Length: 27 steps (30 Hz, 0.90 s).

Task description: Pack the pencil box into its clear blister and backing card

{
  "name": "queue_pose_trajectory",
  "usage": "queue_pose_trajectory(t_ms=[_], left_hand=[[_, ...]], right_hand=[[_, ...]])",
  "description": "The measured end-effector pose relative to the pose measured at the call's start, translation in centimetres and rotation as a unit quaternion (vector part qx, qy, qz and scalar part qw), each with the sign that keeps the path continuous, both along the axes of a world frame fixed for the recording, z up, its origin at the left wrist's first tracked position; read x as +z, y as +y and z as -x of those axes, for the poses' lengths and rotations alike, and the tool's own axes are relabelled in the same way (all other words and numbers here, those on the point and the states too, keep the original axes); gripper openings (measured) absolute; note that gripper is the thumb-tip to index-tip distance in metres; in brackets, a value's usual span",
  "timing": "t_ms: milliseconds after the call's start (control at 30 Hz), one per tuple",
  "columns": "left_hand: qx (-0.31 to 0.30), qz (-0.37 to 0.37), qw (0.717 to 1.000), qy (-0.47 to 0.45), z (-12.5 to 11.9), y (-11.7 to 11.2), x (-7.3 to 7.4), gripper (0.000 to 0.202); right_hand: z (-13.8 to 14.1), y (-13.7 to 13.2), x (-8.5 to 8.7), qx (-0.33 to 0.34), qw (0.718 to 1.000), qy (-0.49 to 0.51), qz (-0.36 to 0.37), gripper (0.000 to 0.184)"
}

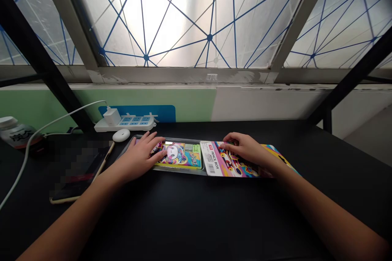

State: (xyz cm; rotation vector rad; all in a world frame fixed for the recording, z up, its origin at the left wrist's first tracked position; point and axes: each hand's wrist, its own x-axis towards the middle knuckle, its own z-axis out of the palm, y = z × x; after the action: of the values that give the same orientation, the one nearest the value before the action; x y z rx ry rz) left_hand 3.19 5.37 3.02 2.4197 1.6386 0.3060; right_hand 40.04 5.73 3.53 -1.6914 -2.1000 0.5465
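My left hand (139, 157) lies over the left part of a colourful pencil box (179, 154), its fingers spread. The box has a cartoon animal and the word SPORT on it and sits in a clear plastic tray (196, 170). To its right, a printed card (214, 161) reading PENCIL BOX, with a barcode, lies flat against the tray. On this card rests my right hand (245, 147), fingers loosely bent, thumb and forefinger apart. The card's right part is partly hidden by my right wrist.
A black desk (190, 216) bears everything. A white power strip (128, 122) with a charger (112, 116) stands by the wall. Nearby are a round white case (121, 135), a dark device (82, 167) and a bottle (18, 134). A white cable (58, 122) crosses the left side.
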Motion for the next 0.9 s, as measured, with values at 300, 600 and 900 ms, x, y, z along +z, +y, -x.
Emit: queue_pose_trajectory(t_ms=[300,600,900], left_hand=[[-0.002,0.024,0.999,0.023,0.0,0.0,0.4,0.062],[0.021,0.012,1.000,-0.004,-1.4,-0.8,0.2,0.055],[-0.050,0.134,0.883,-0.447,-4.7,-3.2,1.7,0.041]], right_hand=[[-2.1,0.4,0.8,-0.026,1.000,0.003,0.009,0.038],[0.3,-0.5,0.3,-0.045,0.998,0.002,-0.035,0.034],[2.3,-0.8,-0.9,0.003,0.999,-0.011,-0.036,0.035]])
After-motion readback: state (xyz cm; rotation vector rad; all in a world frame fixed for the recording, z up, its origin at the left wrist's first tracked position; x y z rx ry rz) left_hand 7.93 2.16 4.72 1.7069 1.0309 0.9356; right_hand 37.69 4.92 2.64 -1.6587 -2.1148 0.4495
